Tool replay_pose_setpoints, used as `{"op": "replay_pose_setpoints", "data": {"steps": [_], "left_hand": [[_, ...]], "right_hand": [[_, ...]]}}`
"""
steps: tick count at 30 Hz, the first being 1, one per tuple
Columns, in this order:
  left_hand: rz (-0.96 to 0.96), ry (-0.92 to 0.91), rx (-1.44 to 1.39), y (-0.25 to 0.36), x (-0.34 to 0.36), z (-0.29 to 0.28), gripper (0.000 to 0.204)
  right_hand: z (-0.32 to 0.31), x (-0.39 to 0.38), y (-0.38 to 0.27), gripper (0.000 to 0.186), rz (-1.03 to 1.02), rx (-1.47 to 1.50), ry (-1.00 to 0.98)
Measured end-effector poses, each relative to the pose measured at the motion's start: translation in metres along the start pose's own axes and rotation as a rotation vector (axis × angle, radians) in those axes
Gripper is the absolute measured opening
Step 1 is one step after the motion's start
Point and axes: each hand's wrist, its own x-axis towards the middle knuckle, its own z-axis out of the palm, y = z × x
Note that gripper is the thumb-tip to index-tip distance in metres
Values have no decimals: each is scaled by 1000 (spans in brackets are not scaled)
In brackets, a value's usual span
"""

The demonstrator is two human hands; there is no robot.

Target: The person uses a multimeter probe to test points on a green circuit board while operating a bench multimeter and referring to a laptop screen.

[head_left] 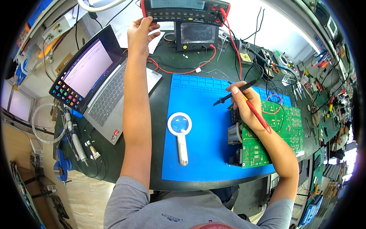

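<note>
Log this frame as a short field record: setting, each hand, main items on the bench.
setting: dark workbench with a blue mat
left hand: reaching up, fingers on the front edge of the bench multimeter
right hand: holding a black probe and a red probe over the green circuit board
on mat: white magnifying glass, untouched
left of mat: open laptop
</note>
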Motion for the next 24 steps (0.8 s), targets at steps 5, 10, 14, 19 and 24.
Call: {"op": "replay_pose_setpoints", "data": {"steps": [5, 10, 14, 19, 24], "left_hand": [[22, 0, 33, 1, -3, 4, 49], [19, -8, 37, 2, -4, 4, 54], [43, -7, 103, 3, -4, 5, 58], [55, -14, 123, 1, -1, 4, 61], [65, -13, 127, 0, -1, 5, 68]], "right_hand": [[-1, 0, 1, 27, 9, 0, -6], [0, 0, 1, 27, 0, -8, 2], [0, 0, 2, 27, -12, 3, -1], [-1, 0, 3, 27, -14, -4, -7], [0, 0, 1, 28, -7, -7, -6]]}}
